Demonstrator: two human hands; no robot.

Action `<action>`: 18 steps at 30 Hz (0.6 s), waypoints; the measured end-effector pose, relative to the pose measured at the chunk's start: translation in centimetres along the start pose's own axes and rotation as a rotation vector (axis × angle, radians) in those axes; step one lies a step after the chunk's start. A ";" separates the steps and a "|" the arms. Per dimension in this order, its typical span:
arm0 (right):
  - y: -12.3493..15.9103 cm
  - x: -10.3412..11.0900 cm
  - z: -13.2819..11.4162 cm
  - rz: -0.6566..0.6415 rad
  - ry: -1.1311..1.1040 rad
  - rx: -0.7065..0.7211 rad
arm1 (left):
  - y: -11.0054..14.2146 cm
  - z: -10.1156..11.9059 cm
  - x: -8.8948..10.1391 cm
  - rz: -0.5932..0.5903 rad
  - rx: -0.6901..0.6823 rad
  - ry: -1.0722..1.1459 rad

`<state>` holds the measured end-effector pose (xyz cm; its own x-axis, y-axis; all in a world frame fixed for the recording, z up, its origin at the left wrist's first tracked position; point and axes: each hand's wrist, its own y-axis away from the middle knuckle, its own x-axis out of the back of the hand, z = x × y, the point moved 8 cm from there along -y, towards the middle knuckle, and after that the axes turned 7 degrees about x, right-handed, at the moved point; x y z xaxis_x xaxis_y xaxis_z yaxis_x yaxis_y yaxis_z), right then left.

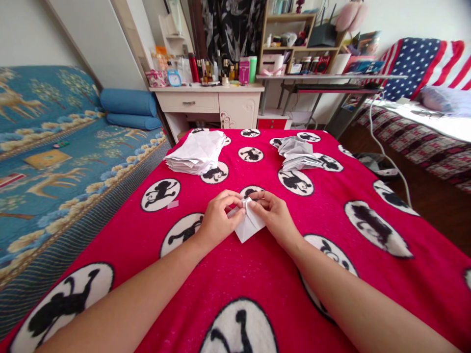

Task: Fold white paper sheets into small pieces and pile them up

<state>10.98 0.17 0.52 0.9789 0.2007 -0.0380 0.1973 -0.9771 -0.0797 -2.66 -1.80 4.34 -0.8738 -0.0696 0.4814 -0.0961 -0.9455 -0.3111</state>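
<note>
Between my two hands, a folded piece of white paper [248,226] is held just above the red cloth, one corner pointing toward me. My left hand [222,212] pinches its upper left part with thumb and fingertips. My right hand [274,215] grips the upper right part, the thumb pressing on the front near a fold. The fingers hide the paper's top edge. Beyond the hands, a stack of white paper sheets [196,153] lies at the left. A smaller pile of folded white papers [299,154] lies at the right.
A red cloth with monkey ovals [253,279] covers the table. A small pale paper scrap [172,204] lies left of my hands. Behind stand a white dresser [191,102] with bottles and a desk with shelves. A blue sofa [73,162] is at the left, a white cable [390,159] at the right.
</note>
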 end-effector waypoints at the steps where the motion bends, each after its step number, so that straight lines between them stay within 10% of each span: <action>1: 0.0 0.0 0.0 0.005 0.007 0.004 | -0.1 -0.4 -0.1 -0.020 0.043 0.064; 10: 0.1 0.0 -0.1 -0.015 0.005 -0.011 | -0.3 -3.1 -0.6 -0.087 0.363 0.568; 18: -0.1 -0.1 -0.1 -0.033 0.146 -0.001 | 0.0 -1.0 0.3 -0.040 0.126 0.272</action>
<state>10.90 0.25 0.62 0.9691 0.2206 0.1099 0.2297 -0.9702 -0.0774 -3.36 -1.47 3.66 -0.9677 0.0403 0.2487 -0.0881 -0.9790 -0.1841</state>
